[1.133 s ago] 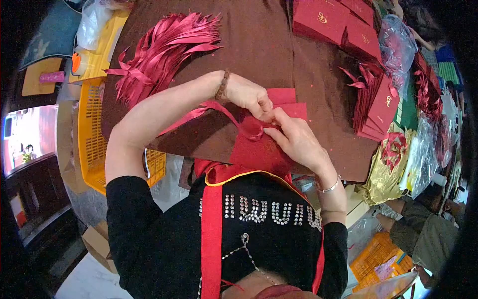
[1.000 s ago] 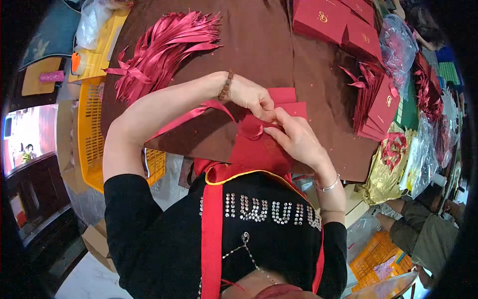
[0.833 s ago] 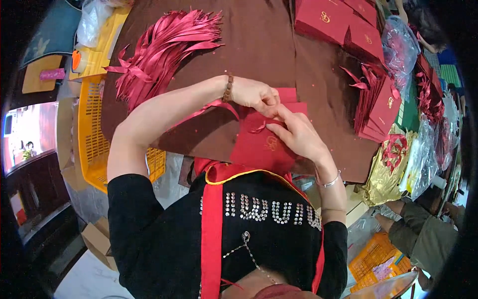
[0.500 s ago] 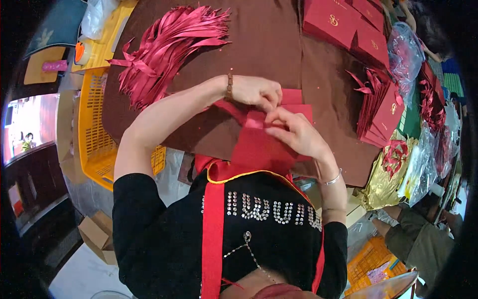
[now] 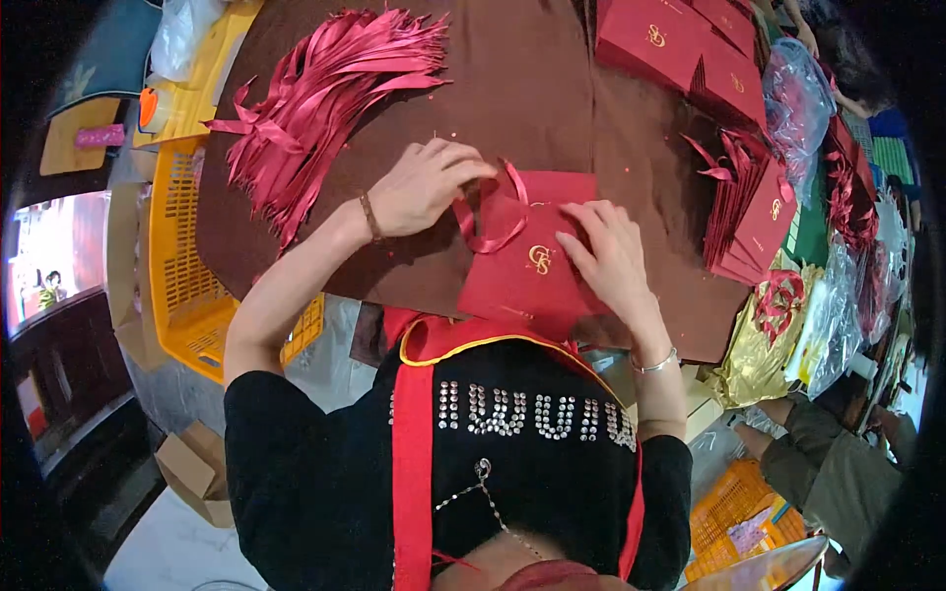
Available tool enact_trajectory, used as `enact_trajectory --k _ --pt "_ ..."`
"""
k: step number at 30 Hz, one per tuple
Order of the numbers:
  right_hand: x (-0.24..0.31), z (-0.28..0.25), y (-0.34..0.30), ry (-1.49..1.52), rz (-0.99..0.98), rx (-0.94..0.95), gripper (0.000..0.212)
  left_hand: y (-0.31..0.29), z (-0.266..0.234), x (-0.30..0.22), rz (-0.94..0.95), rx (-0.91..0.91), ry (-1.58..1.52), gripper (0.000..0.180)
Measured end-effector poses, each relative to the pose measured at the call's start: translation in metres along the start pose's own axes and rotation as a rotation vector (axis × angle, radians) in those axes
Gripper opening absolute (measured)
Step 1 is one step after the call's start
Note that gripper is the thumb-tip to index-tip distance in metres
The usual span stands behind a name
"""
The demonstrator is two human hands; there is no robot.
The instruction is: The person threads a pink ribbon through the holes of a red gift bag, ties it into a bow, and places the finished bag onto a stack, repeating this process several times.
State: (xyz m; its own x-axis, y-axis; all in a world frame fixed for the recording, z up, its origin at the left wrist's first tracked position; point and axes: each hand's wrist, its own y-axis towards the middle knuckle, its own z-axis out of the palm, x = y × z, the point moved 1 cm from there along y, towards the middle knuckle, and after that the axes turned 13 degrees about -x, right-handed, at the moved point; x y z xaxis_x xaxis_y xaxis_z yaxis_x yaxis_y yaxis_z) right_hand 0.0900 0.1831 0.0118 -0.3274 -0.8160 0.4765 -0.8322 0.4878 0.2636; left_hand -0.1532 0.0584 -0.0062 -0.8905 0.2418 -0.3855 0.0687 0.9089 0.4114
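A flat red paper gift bag [image 5: 522,276] with a gold emblem lies at the near edge of the brown-covered table. A shiny red ribbon [image 5: 505,239] loops over its upper left part. My left hand [image 5: 419,194] is at that loop, fingers curled by the ribbon's left side; the thumb is mostly hidden, and it appears to pinch the ribbon. On the bag's right side rests my right hand [image 5: 616,258], its fingers stretched out and apart, holding nothing.
A bundle of red ribbons [image 5: 320,108] lies at the far left. Red bags with ribbons [image 5: 749,212] and stacks of red bags [image 5: 670,54] stand on the right. A yellow crate [image 5: 177,266] is beside the table's left edge, gold wrapping [image 5: 754,350] at its right.
My hands were close together over the ribbon at the bag's top. They have moved apart, left hand leftward, right hand flattened on the bag. The ribbon now forms an open loop and the emblem shows.
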Motion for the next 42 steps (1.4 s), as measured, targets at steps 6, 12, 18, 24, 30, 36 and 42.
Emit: enact_trajectory --k 6,12,18,24,30,36,42 --pt "0.007 -0.003 -0.023 -0.042 0.183 -0.027 0.034 -0.004 0.008 -0.010 -0.443 -0.035 0.526 0.028" --pt "0.009 -0.009 -0.028 0.007 0.146 -0.086 0.036 -0.014 0.025 0.005 -0.283 -0.169 0.409 0.010" --pt "0.003 -0.014 -0.027 0.133 0.239 -0.029 0.037 0.017 0.005 -0.031 -0.359 -0.480 -0.163 0.031" --pt "-0.002 -0.015 -0.025 0.177 0.239 -0.052 0.033 0.036 0.014 -0.066 -0.652 -0.117 -0.976 0.021" --pt "-0.026 -0.019 -0.021 0.336 0.323 0.133 0.022 0.041 0.044 -0.091 -0.280 -0.054 -0.450 0.030" --pt "-0.035 -0.024 -0.024 0.620 0.432 0.385 0.026 0.026 0.073 -0.075 -0.267 0.013 -0.353 0.024" --pt "-0.034 -0.015 -0.032 0.935 0.859 0.476 0.022 0.029 0.060 -0.083 -0.369 -0.140 -0.476 0.017"
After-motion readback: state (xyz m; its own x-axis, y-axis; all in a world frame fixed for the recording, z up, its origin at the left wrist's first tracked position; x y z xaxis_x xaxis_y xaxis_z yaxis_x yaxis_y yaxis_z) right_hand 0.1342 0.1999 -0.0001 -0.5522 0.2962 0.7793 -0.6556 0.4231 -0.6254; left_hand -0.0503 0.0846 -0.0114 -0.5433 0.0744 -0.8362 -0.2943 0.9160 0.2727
